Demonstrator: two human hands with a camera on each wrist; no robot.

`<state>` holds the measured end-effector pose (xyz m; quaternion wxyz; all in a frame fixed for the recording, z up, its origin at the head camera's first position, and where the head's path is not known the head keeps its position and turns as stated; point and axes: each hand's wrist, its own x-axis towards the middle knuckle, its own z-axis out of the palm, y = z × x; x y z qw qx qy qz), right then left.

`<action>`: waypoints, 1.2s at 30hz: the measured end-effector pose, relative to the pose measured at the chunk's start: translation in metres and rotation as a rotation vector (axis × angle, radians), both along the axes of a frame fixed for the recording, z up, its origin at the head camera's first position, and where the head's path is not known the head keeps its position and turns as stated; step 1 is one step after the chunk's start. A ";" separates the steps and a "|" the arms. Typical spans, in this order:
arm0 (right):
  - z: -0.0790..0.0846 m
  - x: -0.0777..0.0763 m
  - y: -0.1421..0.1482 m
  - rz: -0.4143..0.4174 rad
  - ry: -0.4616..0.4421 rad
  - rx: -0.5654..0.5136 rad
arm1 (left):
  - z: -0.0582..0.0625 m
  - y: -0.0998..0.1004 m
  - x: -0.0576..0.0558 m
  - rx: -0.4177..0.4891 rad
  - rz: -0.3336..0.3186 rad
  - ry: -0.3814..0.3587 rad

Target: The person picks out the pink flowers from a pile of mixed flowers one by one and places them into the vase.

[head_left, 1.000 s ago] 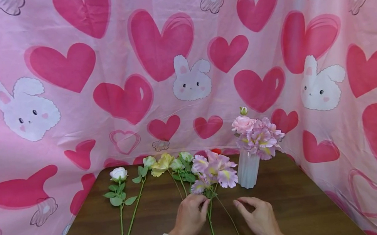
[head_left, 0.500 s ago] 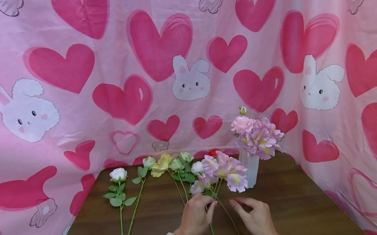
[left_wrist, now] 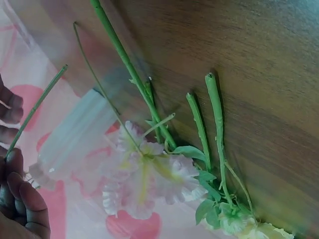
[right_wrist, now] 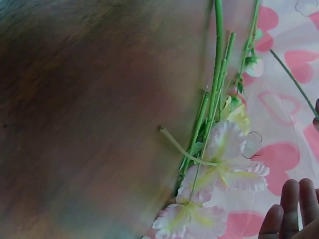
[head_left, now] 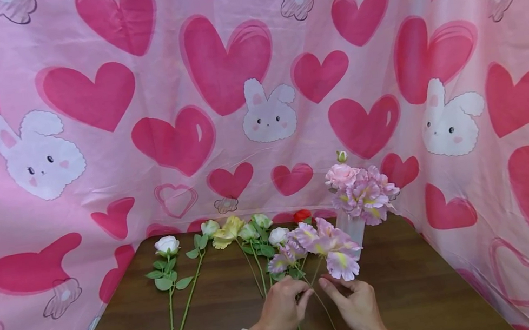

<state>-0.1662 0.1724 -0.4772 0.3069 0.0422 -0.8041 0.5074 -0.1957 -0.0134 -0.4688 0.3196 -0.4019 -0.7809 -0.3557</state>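
Note:
My left hand (head_left: pixel 282 305) pinches the thin stem of a lilac iris (head_left: pixel 329 244) with a yellow centre. Its bloom leans to the right, in front of the vase (head_left: pixel 360 241). The lower end of the held stem (left_wrist: pixel 40 102) sticks out past the fingers in the left wrist view, and also shows at the right wrist view's edge. Close to this stem is my right hand (head_left: pixel 356 304), thumb and forefinger loosely bent; several fingers (right_wrist: pixel 290 209) are straight in the right wrist view. A second iris (head_left: pixel 287 255) lies on the table just beyond the left hand.
Pink and lilac flowers (head_left: pixel 365 191) stand in the vase at the back right. A white rose (head_left: pixel 167 246), a yellow flower (head_left: pixel 228 232), a white bloom (head_left: pixel 279 235) and a red bloom (head_left: pixel 302 215) lie on the brown table (head_left: pixel 130 322). A pink heart-patterned cloth (head_left: pixel 163 89) hangs behind.
My left hand has moved slightly right, carrying the iris; its bloom has swung right and down, uncovering the white and red blooms behind. My right hand has come closer to the left.

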 end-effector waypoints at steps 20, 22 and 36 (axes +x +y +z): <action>0.008 0.001 -0.014 0.123 0.115 -0.267 | -0.002 -0.001 0.001 -0.046 -0.055 -0.024; 0.009 0.001 -0.014 0.128 0.118 -0.276 | -0.003 0.000 0.001 -0.058 -0.049 -0.014; 0.010 0.001 -0.013 0.162 0.123 -0.250 | -0.003 0.000 -0.002 -0.097 -0.022 -0.015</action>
